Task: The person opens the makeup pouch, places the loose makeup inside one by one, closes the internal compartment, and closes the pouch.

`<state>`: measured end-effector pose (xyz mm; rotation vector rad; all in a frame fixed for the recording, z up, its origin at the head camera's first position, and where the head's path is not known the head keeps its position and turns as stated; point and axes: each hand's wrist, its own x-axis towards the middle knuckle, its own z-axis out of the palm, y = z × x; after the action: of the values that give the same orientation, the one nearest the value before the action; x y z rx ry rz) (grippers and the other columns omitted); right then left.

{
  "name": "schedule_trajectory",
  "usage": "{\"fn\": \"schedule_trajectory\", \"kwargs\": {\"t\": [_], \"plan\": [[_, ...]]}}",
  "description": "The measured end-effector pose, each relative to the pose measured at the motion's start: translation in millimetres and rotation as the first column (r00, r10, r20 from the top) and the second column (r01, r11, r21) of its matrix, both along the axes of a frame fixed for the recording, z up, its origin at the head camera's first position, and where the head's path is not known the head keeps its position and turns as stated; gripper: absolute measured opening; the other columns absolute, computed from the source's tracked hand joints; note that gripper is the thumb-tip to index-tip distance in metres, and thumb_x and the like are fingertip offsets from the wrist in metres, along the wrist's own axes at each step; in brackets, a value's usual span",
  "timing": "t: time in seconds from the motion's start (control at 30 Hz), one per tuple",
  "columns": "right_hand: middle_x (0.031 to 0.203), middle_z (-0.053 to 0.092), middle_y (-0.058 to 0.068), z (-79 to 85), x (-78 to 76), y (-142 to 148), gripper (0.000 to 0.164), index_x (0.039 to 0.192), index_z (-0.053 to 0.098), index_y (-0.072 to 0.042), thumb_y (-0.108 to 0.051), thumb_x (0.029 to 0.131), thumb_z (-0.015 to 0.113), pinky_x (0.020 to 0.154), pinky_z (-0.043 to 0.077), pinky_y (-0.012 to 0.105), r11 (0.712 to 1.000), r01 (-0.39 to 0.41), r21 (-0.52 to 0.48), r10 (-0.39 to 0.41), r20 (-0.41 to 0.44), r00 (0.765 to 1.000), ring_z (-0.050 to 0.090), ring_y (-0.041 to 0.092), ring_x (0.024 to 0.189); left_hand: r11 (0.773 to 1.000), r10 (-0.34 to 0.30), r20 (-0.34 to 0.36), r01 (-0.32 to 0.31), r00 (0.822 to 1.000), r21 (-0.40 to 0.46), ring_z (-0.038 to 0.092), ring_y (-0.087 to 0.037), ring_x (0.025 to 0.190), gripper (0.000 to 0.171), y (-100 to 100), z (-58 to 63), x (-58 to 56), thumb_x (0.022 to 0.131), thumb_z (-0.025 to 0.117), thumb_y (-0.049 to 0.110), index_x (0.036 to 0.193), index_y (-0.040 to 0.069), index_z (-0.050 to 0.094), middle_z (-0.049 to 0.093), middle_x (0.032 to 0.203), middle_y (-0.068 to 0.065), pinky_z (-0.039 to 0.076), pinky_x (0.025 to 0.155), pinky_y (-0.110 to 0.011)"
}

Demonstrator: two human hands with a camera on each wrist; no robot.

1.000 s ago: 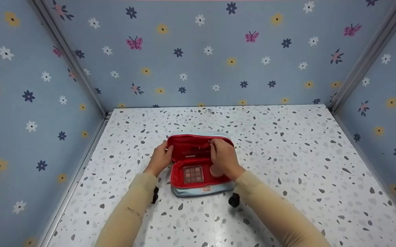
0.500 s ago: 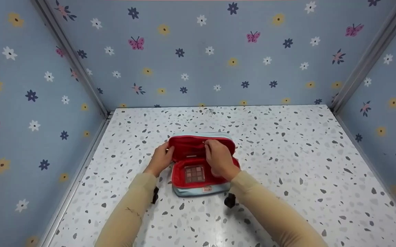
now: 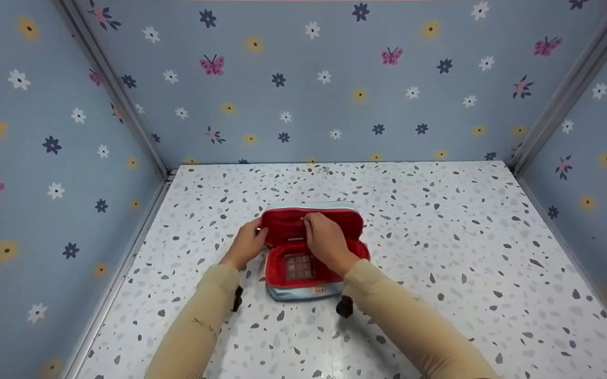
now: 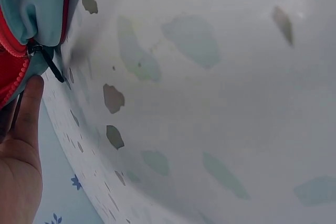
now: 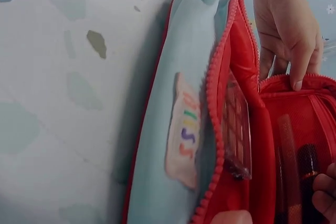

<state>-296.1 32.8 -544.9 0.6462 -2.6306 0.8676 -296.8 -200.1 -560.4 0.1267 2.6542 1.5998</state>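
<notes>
A light blue makeup bag (image 3: 294,293) with red lining lies unzipped, its lid raised toward the back. My left hand (image 3: 247,245) grips the lid's left edge, thumb inside and fingers behind. At the lid's inner pocket (image 5: 281,103), my right hand (image 3: 329,243) pinches what looks like its small zipper pull (image 3: 304,218). Behind the pocket's red mesh sit slim cosmetics, among them a dark tube (image 5: 307,162). An eyeshadow palette (image 3: 299,267) lies in the bag's base. My right hand and wrist cover the base's right part.
The bag stands on a white speckled tabletop (image 3: 429,231). Blue walls with flowers and butterflies (image 3: 335,79) enclose the back and both sides. The bag's outer zipper pull (image 4: 50,65) hangs by the left fingertips.
My right hand has slid left along the lid pocket's upper edge, now hiding the round compact seen earlier in the base. My left hand keeps its grip on the lid.
</notes>
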Motion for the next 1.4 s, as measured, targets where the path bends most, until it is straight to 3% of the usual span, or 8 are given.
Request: {"fn": "schedule_trajectory", "kwargs": {"t": [0.33, 0.53, 0.7, 0.87, 1.13, 1.4], "plan": [[0.111, 0.076, 0.012, 3.9, -0.6, -13, 0.021, 0.119, 0.070, -0.003, -0.017, 0.115, 0.054, 0.094, 0.062, 0.044, 0.994, 0.000, -0.105, 0.017, 0.160, 0.987, 0.072, 0.027, 0.101, 1.000, -0.011, -0.026, 0.011, 1.000, -0.011, 0.069, -0.024, 0.098, 0.033, 0, -0.4, -0.2, 0.111, 0.048, 0.002, 0.136, -0.001, 0.069, 0.074, 0.110, -0.017, 0.054, 0.084, -0.028], [0.111, 0.077, 0.011, 6.0, -0.5, -20, 0.021, 0.120, 0.070, -0.004, -0.018, 0.115, 0.054, 0.094, 0.062, 0.043, 0.994, -0.019, -0.108, 0.040, 0.199, 0.979, 0.071, 0.024, 0.099, 1.000, -0.011, -0.015, 0.011, 1.000, -0.006, 0.068, -0.023, 0.097, 0.035, 1, 0.0, -0.6, 0.111, 0.047, 0.002, 0.140, -0.001, 0.067, 0.073, 0.109, -0.016, 0.055, 0.085, -0.029], [0.112, 0.077, 0.009, 9.3, 0.5, -29, 0.023, 0.122, 0.071, -0.006, -0.020, 0.115, 0.054, 0.096, 0.062, 0.041, 0.996, -0.011, -0.092, 0.033, 0.235, 0.971, 0.071, 0.022, 0.100, 1.000, -0.015, 0.002, 0.015, 1.000, -0.018, 0.068, -0.024, 0.105, 0.038, 1, 0.0, -0.4, 0.112, 0.047, 0.004, 0.145, 0.001, 0.065, 0.074, 0.122, -0.017, 0.056, 0.093, -0.034], [0.110, 0.077, 0.008, 12.1, 2.0, -38, 0.023, 0.120, 0.071, -0.007, -0.020, 0.116, 0.054, 0.095, 0.062, 0.039, 0.996, -0.016, -0.082, 0.035, 0.235, 0.971, 0.070, 0.021, 0.098, 1.000, -0.016, -0.003, 0.016, 1.000, -0.017, 0.070, -0.026, 0.112, 0.039, 0, 1.9, 0.5, 0.111, 0.047, 0.003, 0.145, 0.002, 0.066, 0.074, 0.132, -0.017, 0.057, 0.099, -0.039], [0.105, 0.075, 0.005, 11.7, 3.8, -50, 0.020, 0.117, 0.070, -0.009, -0.020, 0.115, 0.054, 0.087, 0.061, 0.033, 0.996, -0.017, -0.084, 0.039, 0.269, 0.962, 0.066, 0.017, 0.092, 1.000, -0.019, -0.068, 0.018, 0.998, -0.010, 0.071, -0.026, 0.108, 0.035, 3, 0.1, -0.6, 0.109, 0.049, 0.000, 0.136, -0.001, 0.072, 0.076, 0.127, -0.018, 0.059, 0.097, -0.039], [0.107, 0.076, 0.008, 7.3, 2.4, -52, 0.019, 0.115, 0.071, -0.006, -0.018, 0.114, 0.057, 0.090, 0.061, 0.037, 0.994, -0.087, -0.064, 0.098, 0.196, 0.976, 0.069, 0.021, 0.096, 1.000, -0.025, -0.072, 0.026, 0.997, 0.004, 0.071, -0.026, 0.110, 0.034, 0, 0.0, -0.3, 0.109, 0.049, 0.000, 0.133, -0.001, 0.073, 0.076, 0.127, -0.019, 0.059, 0.097, -0.038]]}}
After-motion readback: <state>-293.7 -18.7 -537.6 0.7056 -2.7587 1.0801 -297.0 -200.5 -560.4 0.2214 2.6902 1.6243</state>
